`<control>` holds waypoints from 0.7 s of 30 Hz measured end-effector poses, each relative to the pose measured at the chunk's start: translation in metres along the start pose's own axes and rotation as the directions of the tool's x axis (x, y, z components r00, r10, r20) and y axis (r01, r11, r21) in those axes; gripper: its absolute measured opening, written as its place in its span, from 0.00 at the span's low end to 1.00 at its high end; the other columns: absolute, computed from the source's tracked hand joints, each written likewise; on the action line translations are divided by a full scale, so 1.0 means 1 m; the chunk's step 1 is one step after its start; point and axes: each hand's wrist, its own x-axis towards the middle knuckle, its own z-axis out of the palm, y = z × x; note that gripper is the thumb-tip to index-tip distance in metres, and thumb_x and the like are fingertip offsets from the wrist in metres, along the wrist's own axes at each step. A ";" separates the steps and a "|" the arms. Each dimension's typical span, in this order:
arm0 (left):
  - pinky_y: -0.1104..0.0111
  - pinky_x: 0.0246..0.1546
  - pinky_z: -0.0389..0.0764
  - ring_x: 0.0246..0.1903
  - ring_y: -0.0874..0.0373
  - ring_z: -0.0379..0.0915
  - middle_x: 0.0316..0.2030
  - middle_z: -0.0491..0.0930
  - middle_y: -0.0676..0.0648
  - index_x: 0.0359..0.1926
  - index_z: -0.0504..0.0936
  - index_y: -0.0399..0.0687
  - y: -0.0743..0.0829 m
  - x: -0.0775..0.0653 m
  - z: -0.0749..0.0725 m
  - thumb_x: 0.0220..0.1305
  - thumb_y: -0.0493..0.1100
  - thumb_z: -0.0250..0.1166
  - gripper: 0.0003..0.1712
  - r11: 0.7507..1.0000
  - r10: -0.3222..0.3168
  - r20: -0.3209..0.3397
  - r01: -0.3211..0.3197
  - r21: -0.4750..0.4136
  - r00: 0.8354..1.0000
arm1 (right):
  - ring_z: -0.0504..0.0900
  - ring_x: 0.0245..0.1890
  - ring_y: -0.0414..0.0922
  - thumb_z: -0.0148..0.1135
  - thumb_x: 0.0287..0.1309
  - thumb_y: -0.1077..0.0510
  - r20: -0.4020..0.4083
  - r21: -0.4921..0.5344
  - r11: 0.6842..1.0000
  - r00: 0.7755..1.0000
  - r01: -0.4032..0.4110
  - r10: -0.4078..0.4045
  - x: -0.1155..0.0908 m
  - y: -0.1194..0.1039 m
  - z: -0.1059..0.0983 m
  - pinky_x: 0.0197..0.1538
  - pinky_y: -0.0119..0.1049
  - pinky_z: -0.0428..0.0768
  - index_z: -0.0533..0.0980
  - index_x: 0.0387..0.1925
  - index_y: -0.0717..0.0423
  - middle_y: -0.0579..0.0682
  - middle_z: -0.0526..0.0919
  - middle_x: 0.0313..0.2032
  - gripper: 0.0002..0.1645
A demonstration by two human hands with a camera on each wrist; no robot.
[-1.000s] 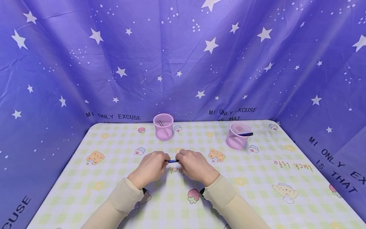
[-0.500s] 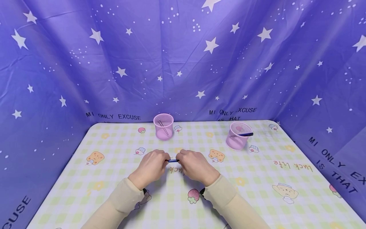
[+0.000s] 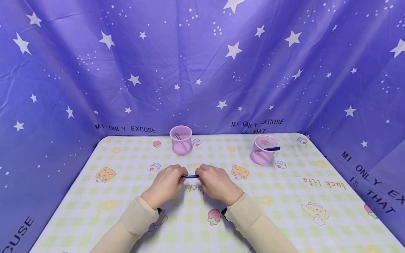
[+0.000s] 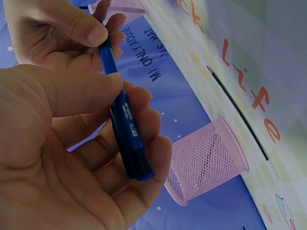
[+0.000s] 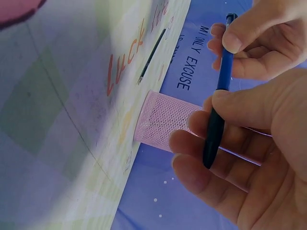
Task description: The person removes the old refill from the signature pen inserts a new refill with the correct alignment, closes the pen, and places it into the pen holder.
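Both hands hold one blue ballpoint pen between them, level above the middle of the table. My left hand pinches the blue barrel end, with thumb and curled fingers around it in the left wrist view. At the other end, my right hand grips the dark, tapered front part between thumb and fingers, as the right wrist view shows. A thin pen refill with a dark ink column lies on the tablecloth beyond the hands. In the head view the hands hide most of it.
A pink mesh pen cup with thin dark sticks inside stands at the back. Another pink mesh cup is at the back right, a dark pen leaning out over its rim. Purple star curtain surrounds the checked tablecloth.
Both hands stay nearly in place, still holding the pen. A slightly longer stretch of blue barrel shows between them, and the pen sits a touch higher.
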 end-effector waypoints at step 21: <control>0.67 0.23 0.69 0.22 0.60 0.68 0.21 0.71 0.55 0.25 0.73 0.50 -0.004 0.001 -0.005 0.47 0.29 0.68 0.14 0.999 -0.036 0.007 0.036 0.037 0.999 | 0.75 0.25 0.41 0.64 0.55 0.60 0.011 -0.048 0.998 0.999 -0.043 0.044 0.000 0.002 -0.001 0.23 0.37 0.74 0.77 0.31 0.51 0.43 0.76 0.27 0.02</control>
